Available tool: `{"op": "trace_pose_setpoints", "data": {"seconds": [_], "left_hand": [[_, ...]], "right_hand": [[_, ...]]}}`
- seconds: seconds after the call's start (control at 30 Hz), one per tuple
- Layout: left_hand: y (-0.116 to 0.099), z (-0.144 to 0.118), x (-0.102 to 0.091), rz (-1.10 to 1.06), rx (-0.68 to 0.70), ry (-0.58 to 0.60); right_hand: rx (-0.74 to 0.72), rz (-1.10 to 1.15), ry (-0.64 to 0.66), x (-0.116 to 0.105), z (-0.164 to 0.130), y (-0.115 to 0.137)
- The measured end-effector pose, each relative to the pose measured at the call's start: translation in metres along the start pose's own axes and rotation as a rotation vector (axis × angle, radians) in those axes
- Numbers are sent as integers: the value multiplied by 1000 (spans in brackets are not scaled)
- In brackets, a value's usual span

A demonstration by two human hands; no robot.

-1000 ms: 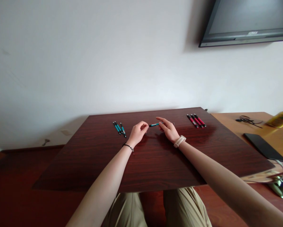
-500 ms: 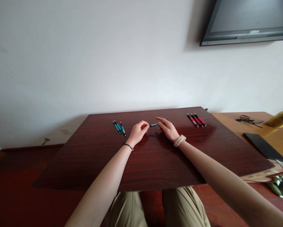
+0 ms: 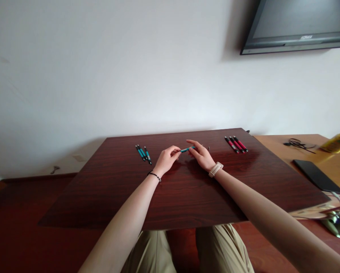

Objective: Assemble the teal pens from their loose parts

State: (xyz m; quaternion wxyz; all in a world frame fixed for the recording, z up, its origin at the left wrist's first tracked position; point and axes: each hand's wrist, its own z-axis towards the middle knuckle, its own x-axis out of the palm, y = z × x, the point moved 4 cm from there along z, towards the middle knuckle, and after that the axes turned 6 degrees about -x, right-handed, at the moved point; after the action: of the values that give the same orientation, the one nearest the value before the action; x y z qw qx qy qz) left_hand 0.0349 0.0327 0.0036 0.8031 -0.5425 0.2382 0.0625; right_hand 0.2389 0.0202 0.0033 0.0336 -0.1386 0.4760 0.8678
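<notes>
Teal pen (image 3: 187,149) is held between my two hands above the far middle of the dark wooden table (image 3: 187,197): my left hand (image 3: 166,159) pinches its left end with the fingertips, and my right hand (image 3: 203,156) grips its right end, so both hands are closed on the same pen and almost meet. Three more teal pens (image 3: 143,153) lie together on the table to the left of my hands, and three red pens (image 3: 236,144) lie together to the right, well apart from them.
</notes>
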Motion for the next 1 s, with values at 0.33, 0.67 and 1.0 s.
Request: {"op": "trace_pose_setpoints", "data": {"seconds": [0.33,0.67,1.0], "left_hand": [[4,0,-2,7,-21,-36],[-4,-2,-2,24,-19,-9],[2,-2,6,-59,-47,130]], "right_hand": [[4,10,-23,-2,2,-7],[-16,69,60,4,0,-1],[-164,-7,92,5,-1,14]]}}
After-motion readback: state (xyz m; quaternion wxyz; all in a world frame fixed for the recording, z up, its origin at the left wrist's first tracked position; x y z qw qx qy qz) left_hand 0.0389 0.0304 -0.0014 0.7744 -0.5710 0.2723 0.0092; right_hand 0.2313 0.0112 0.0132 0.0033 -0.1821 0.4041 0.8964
